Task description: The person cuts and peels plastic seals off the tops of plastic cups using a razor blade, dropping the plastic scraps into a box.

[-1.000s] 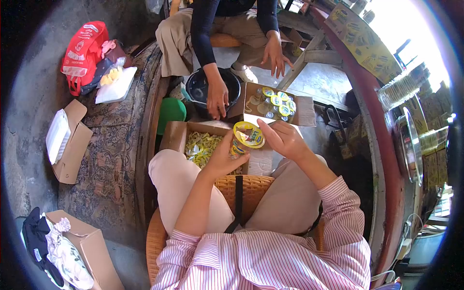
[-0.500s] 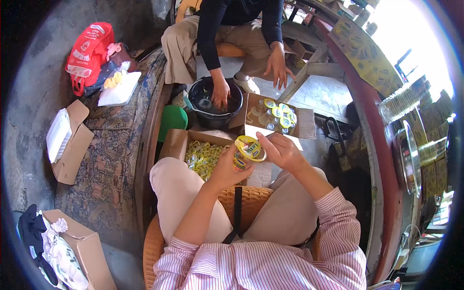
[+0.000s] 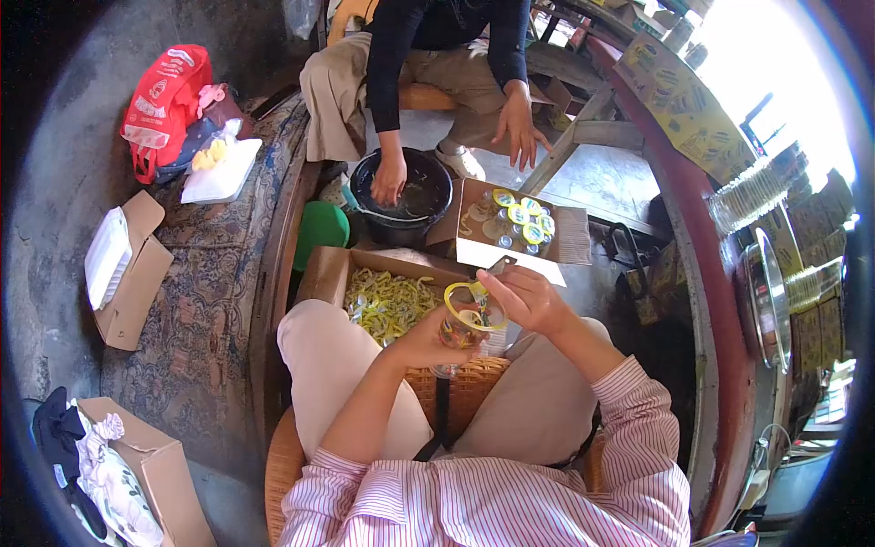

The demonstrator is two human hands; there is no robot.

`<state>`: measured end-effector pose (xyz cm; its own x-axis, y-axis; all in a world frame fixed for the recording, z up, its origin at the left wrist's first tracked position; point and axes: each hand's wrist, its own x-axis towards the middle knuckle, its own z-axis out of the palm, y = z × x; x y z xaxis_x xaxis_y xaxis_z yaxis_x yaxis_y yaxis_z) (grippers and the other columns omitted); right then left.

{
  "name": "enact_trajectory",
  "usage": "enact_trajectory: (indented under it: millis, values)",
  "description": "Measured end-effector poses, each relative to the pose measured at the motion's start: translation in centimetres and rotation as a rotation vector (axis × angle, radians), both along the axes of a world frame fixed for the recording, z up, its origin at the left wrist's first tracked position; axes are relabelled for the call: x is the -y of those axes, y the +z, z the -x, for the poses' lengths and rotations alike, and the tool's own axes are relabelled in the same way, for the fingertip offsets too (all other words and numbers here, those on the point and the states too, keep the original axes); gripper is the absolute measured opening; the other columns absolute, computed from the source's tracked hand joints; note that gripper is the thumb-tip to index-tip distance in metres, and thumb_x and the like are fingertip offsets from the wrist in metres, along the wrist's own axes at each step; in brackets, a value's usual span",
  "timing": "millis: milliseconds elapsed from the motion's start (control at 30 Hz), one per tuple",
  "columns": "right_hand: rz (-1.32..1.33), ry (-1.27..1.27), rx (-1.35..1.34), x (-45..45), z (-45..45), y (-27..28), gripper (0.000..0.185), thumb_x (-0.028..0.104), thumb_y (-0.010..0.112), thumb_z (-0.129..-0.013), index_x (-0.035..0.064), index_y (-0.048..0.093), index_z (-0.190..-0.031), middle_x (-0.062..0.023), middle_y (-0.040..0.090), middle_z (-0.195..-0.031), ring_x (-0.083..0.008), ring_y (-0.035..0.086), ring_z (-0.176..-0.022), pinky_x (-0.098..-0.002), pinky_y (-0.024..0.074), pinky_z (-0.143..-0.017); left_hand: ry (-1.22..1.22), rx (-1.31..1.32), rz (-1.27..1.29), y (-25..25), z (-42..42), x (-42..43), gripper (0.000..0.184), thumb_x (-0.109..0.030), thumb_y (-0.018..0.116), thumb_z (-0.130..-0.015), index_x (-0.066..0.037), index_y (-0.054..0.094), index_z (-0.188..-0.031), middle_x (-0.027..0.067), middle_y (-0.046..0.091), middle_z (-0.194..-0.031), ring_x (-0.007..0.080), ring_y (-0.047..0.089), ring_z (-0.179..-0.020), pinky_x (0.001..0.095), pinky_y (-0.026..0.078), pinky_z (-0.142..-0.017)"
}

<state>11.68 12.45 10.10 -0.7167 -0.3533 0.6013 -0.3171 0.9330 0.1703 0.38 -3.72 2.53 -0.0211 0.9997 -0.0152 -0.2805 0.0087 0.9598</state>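
My left hand point(image 3: 424, 341) is wrapped round a clear plastic cup point(image 3: 460, 333) with printed sides and a yellow rim, tilted above my lap. The middle of its top now looks open, with a yellow ring left round the edge. At that rim my right hand point(image 3: 529, 299) is closed on a small flat metal tool point(image 3: 501, 264) with a hole in its end. A piece of yellow lid film point(image 3: 478, 290) shows by the right fingertips; whether it is still joined to the rim I cannot tell. Below, a cardboard box point(image 3: 324, 273) holds many yellow film scraps point(image 3: 387, 305).
Across from me a person's hand point(image 3: 390, 178) reaches into a black bucket of water point(image 3: 401, 219). A carton point(image 3: 469, 253) holds several yellow-lidded cups point(image 3: 524, 219). A green plastic object point(image 3: 324, 235) stands left of the bucket. Stacked clear cups point(image 3: 761, 191) are at right.
The printed film that covered the cup's top is largely gone from it, leaving the yellow ring. My right hand has moved slightly down and left; the metal tool now shows. The other person's hand has shifted left in the bucket.
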Motion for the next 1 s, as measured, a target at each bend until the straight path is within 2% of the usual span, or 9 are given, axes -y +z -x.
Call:
enact_trajectory:
  millis: [67, 167, 267, 367, 467, 667, 767, 867, 1000]
  values:
    - [0.008, 0.022, -0.002, 0.1, 0.1, 0.0, 0.058, 0.004, 0.061, -0.061, -0.0067, 0.049, -0.117, -0.0022, 0.052, -0.063, -0.0148, 0.054, -0.059, -0.0268, 0.0462, -0.056, -0.023, 0.102, -0.040, 0.8, -0.1, 0.1, 0.042, -0.005, 0.069, -0.067, -0.004, 0.051, -0.105, 0.0043, 0.058, -0.093, 0.0133, 0.057, -0.081, 0.0291, 0.048, -0.075]
    - [0.003, 0.053, -0.039, 0.5, 0.4, 0.0, 0.057, 0.006, 0.062, -0.061, -0.0062, 0.050, -0.115, -0.0014, 0.051, -0.062, -0.0151, 0.054, -0.058, -0.0272, 0.0467, -0.057, -0.200, 0.146, -0.097, 0.4, 0.5, 0.1, 0.043, -0.003, 0.068, -0.069, -0.004, 0.049, -0.108, 0.0038, 0.058, -0.091, 0.0106, 0.056, -0.083, 0.0255, 0.047, -0.073]
    - [0.051, 0.062, -0.058, 1.0, 0.5, -0.1, 0.054, 0.007, 0.063, -0.061, -0.0034, 0.052, -0.113, -0.0017, 0.051, -0.064, -0.0149, 0.054, -0.060, -0.0274, 0.0470, -0.057, -0.230, 0.313, -0.057, 1.0, 0.3, 0.5, 0.041, -0.003, 0.066, -0.069, -0.004, 0.049, -0.106, 0.0050, 0.058, -0.090, 0.0124, 0.056, -0.082, 0.0262, 0.048, -0.073]
    - [0.051, 0.107, -0.046, 1.2, 0.8, 0.2, 0.046, 0.008, 0.063, -0.061, -0.0001, 0.057, -0.106, -0.0024, 0.051, -0.068, -0.0152, 0.055, -0.063, -0.0276, 0.0471, -0.057, -0.238, 0.365, -0.076, 0.6, 0.5, 0.5, 0.043, -0.005, 0.066, -0.069, -0.004, 0.048, -0.108, 0.0062, 0.057, -0.089, 0.0149, 0.057, -0.081, 0.0282, 0.048, -0.073]
    - [0.106, 0.104, -0.048, 1.2, 0.7, -0.2, 0.038, 0.009, 0.062, -0.061, 0.0015, 0.061, -0.098, -0.0038, 0.051, -0.071, -0.0168, 0.055, -0.065, -0.0285, 0.0474, -0.058, -0.222, 0.400, -0.025, 0.4, 0.6, 0.7, 0.057, -0.017, 0.072, -0.064, -0.002, 0.045, -0.112, 0.0087, 0.055, -0.089, 0.0160, 0.056, -0.077, 0.0292, 0.046, -0.069]
    - [0.191, 0.116, -0.082, 1.5, 1.0, 0.2, 0.034, 0.008, 0.060, -0.058, 0.0000, 0.062, -0.091, -0.0058, 0.053, -0.073, -0.0197, 0.056, -0.068, -0.0308, 0.0482, -0.060, -0.340, 0.610, -0.142, -0.2, 0.2, 0.2, 0.064, -0.025, 0.074, -0.059, -0.001, 0.044, -0.111, 0.0083, 0.053, -0.083, 0.0172, 0.053, -0.070, 0.0288, 0.043, -0.063]
    - [0.171, 0.102, -0.090, 1.5, 0.7, 0.2, 0.032, 0.008, 0.060, -0.059, -0.0004, 0.063, -0.090, -0.0065, 0.055, -0.075, -0.0202, 0.058, -0.071, -0.0308, 0.0488, -0.062, -0.404, 0.654, -0.200, 0.4, 0.4, 0.0, 0.060, -0.025, 0.073, -0.060, -0.002, 0.045, -0.108, 0.0079, 0.053, -0.082, 0.0174, 0.052, -0.068, 0.0300, 0.042, -0.061]
    - [0.172, 0.086, -0.131, 1.9, 0.8, -0.1, 0.031, 0.008, 0.060, -0.060, -0.0007, 0.063, -0.089, -0.0071, 0.057, -0.077, -0.0205, 0.059, -0.073, -0.0305, 0.0499, -0.063, -0.370, 0.499, -0.125, 0.5, 0.9, 0.4, 0.057, -0.025, 0.073, -0.061, -0.002, 0.045, -0.106, 0.0075, 0.052, -0.080, 0.0170, 0.051, -0.067, 0.0298, 0.042, -0.060]
    - [0.145, 0.088, -0.113, 2.3, 0.7, 0.1, 0.030, 0.008, 0.061, -0.060, -0.0010, 0.063, -0.088, -0.0077, 0.059, -0.079, -0.0208, 0.060, -0.074, -0.0302, 0.0511, -0.066, -0.428, 0.484, -0.140, -0.4, 1.4, 0.6, 0.057, -0.023, 0.073, -0.062, -0.001, 0.045, -0.108, 0.0085, 0.053, -0.082, 0.0180, 0.053, -0.069, 0.0296, 0.042, -0.059]
